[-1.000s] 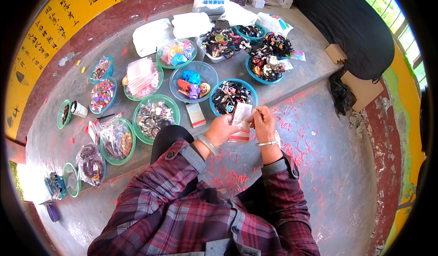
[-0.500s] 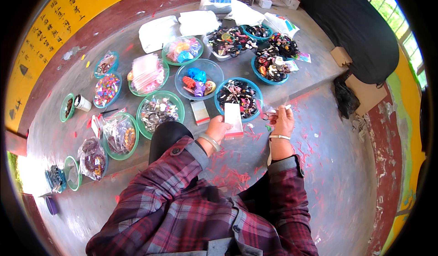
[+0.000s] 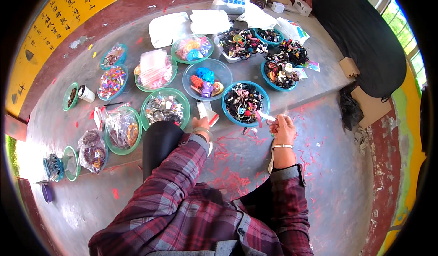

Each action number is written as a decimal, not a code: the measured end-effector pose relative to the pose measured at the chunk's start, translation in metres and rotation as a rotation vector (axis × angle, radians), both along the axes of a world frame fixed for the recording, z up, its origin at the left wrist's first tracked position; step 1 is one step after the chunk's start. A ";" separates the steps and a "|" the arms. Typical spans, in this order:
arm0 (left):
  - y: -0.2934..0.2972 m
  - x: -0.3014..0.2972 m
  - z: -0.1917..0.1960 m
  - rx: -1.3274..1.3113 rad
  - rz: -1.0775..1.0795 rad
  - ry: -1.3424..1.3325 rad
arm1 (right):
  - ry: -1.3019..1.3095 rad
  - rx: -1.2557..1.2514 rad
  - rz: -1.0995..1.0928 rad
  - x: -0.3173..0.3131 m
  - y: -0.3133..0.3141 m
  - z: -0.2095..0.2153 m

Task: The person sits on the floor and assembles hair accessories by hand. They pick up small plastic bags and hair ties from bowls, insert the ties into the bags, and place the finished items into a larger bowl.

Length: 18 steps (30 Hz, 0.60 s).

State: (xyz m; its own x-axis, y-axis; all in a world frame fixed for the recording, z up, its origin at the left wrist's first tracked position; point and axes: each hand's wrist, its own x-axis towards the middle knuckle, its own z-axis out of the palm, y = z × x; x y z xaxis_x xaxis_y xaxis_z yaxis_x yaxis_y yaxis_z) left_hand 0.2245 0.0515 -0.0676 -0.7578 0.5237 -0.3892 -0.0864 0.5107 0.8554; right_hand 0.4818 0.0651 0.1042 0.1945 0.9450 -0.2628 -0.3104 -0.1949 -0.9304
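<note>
My left hand (image 3: 200, 124) is closed on a small white box (image 3: 202, 108), held on edge beside another flat box with a red edge (image 3: 213, 117). This is just past my left knee. The fingers are partly hidden by the hand. My right hand (image 3: 284, 129) is closed on a slim white tool (image 3: 268, 116) whose exact kind is too small to tell. A pink strip (image 3: 259, 119) shows at its tip, by the rim of a blue basin (image 3: 266, 96) full of black and coloured hair ties (image 3: 242, 101).
Green and blue basins hold hair clips (image 3: 165, 107), beads (image 3: 112, 81), pink plastic bags (image 3: 157, 70) and bright scrunchies (image 3: 205, 79). More hair ties (image 3: 278, 73) are heaped beyond. White packs (image 3: 169, 29) lie behind. A ledge edge (image 3: 310, 101) runs across; red scraps (image 3: 232, 178) litter the lower surface.
My left hand has drawn back leftward with the white box, to the other box lying on the ledge. My right hand stays near the blue basin, its white tool now pointing left.
</note>
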 end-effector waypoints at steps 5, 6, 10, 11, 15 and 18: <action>-0.008 0.025 0.029 0.283 -0.123 0.007 | 0.021 -0.008 0.075 -0.007 -0.004 0.004; -0.010 0.033 0.042 0.334 -0.289 0.007 | 0.041 -0.020 0.094 -0.008 -0.004 0.004; -0.014 0.068 0.129 0.644 -0.767 -0.183 | 0.086 -0.085 0.187 -0.009 -0.010 0.009; -0.021 0.075 0.166 0.687 -0.823 -0.126 | 0.112 -0.116 0.210 -0.008 -0.012 0.012; -0.025 0.067 0.202 0.806 -1.147 0.145 | 0.190 -0.198 0.330 -0.008 -0.018 0.024; -0.019 0.061 0.203 0.922 -1.246 0.530 | 0.229 -0.213 0.367 -0.010 -0.018 0.023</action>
